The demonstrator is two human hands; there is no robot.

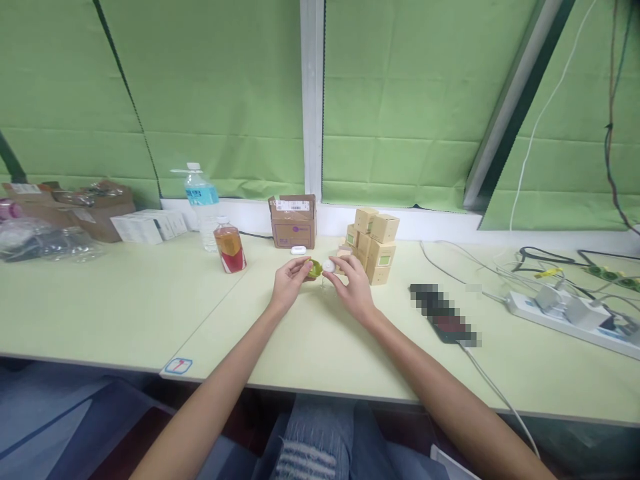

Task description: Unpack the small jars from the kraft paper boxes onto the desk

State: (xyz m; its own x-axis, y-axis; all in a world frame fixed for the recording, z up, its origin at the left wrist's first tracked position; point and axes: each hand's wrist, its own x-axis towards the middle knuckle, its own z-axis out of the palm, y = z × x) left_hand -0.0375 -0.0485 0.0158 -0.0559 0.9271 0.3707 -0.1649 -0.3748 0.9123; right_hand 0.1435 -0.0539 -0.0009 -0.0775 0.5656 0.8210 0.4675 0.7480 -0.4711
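Above the middle of the table, my left hand (290, 283) is closed on a small yellow-green cup-shaped piece (315, 269), its hollow side showing. A small round white piece (329, 266) is pinched between the thumb and fingers of my right hand (354, 285), close beside the green piece. Whether the two pieces touch, I cannot tell. Just behind my right hand stands a stack of small tan cardboard boxes (379, 250), some with a green label. A white earphone case (299, 251) lies behind my left hand.
An open brown carton (294, 223) stands at the back. Left of it are a drink bottle (231, 247) and a large water bottle (203, 207). On the right lie a phone (445, 317) on a cable and a power strip (575, 317) with plugs. White boxes (150, 225) sit back left.
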